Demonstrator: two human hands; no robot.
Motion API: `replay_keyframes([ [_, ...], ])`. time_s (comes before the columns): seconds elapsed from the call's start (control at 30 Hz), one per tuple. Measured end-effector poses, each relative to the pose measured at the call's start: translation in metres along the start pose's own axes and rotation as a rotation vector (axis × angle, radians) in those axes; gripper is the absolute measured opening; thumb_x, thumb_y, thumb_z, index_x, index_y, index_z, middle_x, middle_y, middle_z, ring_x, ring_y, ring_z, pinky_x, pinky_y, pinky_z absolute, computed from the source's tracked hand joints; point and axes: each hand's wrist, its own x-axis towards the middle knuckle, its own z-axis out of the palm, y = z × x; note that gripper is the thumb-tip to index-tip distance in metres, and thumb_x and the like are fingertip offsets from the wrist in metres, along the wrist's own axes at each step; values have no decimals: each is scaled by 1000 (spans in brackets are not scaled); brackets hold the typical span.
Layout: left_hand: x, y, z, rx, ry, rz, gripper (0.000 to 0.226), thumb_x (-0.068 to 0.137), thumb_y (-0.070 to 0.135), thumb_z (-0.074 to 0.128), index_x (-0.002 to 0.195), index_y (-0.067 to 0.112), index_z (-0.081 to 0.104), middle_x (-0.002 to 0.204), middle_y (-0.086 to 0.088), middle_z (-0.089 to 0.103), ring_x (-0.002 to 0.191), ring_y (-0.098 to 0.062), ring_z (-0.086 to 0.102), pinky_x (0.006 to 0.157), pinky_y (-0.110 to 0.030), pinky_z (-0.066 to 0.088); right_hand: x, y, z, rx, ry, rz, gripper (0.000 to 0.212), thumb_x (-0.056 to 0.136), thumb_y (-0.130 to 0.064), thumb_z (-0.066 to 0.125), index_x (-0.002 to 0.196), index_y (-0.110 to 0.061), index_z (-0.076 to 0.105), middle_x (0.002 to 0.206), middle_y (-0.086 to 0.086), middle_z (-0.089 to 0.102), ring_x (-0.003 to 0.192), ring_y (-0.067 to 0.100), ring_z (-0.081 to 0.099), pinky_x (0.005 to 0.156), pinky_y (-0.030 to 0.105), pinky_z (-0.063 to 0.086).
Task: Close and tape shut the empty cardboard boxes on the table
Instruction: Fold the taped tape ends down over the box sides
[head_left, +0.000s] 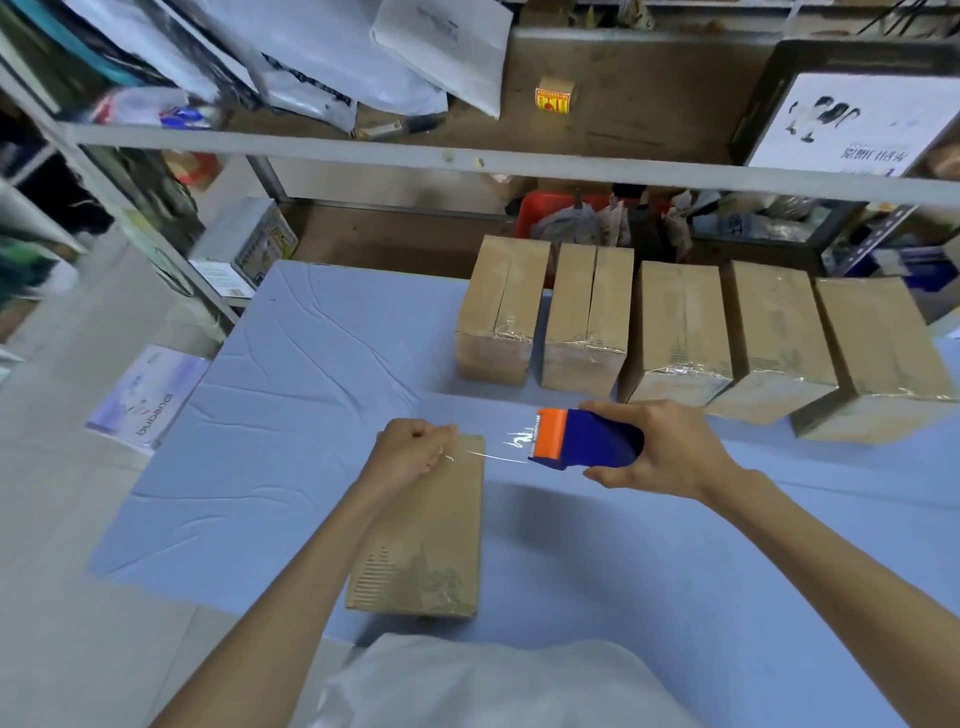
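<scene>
Lilac printed flat carton (148, 397) lay well left of the left hand (415, 449). Beyond the hand, grey metal shelf (363, 150) carried white plastic mailers (332, 62) and a small yellow-red cardboard cube (555, 96).

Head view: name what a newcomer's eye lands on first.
The orange-and-blue tape dispenser stands out in the middle of the table, gripped by the right hand, with clear tape stretched to the left hand pinching its end above a cardboard box. Behind, a row of five taped boxes lines its far right.
</scene>
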Motion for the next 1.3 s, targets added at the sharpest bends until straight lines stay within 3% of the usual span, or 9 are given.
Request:
replay_keyframes([
  [0.13,-1,2,5,46,117,32,19,83,29,75,79,12,71,69,5,67,57,0,58,51,-10,41,8,-2,5,-10,-8,19,86,63,-65,75,136,-30,49,116,-9,67,99,15,62,71,22,46],
  [0.27,4,5,8,80,160,44,20,83,32,74,81,12,71,74,5,69,72,-8,64,60,-16,44,16,2,8,-57,-6,35,82,68,-61,74,139,-32,46,118,-7,67,101,18,62,72,24,49],
  [0.63,12,4,11,145,166,8,19,69,40,80,67,25,69,72,10,71,79,-11,67,76,-37,55,25,8,15,-84,-47,43,78,70,-60,72,138,-33,45,116,-6,67,99,17,62,69,25,48],
  [0.77,11,4,14,167,191,2,22,63,48,76,65,28,68,74,16,70,80,-9,66,77,-37,56,26,9,15,-95,-59,38,77,72,-58,72,139,-32,45,117,-6,67,99,17,62,68,23,44],
  [1.07,7,12,22,355,243,86,13,77,29,73,74,22,62,75,9,71,82,-13,65,84,-35,49,26,11,17,-102,-70,41,78,71,-59,72,139,-32,45,117,-5,67,99,18,62,67,23,43],
  [1.13,9,12,18,377,198,82,30,76,38,77,95,25,57,75,11,67,84,-14,60,82,-32,44,26,11,17,-103,-72,36,78,71,-59,72,139,-31,45,117,-5,67,99,17,62,68,23,44],
  [1.2,16,11,11,387,164,29,58,68,51,81,112,27,53,93,3,67,95,-19,58,80,-30,39,25,11,18,-112,-73,32,78,72,-60,71,139,-32,45,117,-6,67,99,17,62,67,22,42],
  [1.3,19,10,2,505,186,-46,61,64,63,78,105,21,60,107,3,62,106,-23,56,78,-29,38,25,12,19,-129,-75,36,78,72,-62,70,140,-33,44,117,-7,67,100,17,62,68,23,43],
])
